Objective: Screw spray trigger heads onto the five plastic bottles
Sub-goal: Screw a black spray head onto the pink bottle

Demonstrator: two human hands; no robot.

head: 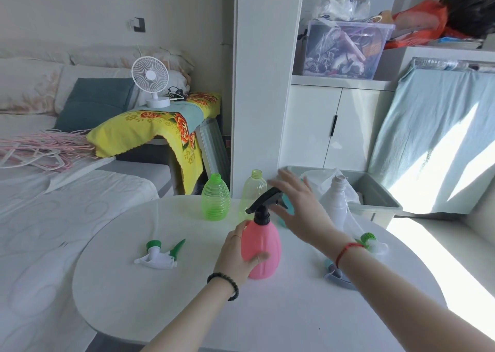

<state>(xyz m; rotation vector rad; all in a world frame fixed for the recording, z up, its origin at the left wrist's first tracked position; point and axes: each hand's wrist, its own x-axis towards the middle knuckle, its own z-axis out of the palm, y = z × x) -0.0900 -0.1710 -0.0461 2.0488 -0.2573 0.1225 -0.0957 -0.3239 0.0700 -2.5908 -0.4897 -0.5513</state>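
A pink bottle with a black trigger head on its neck stands at the middle of the round white table. My left hand grips its body. My right hand hovers open just behind the black head, fingers spread, in front of a teal bottle that it mostly hides. Behind stand a ribbed green bottle, a pale yellow-green bottle and a white bottle, all without heads. A white and green trigger head lies to the left.
Another green-capped trigger head and a grey-blue one lie on the table by my right forearm. A grey bin stands behind the table. A bed is at the left, a white cabinet at the back.
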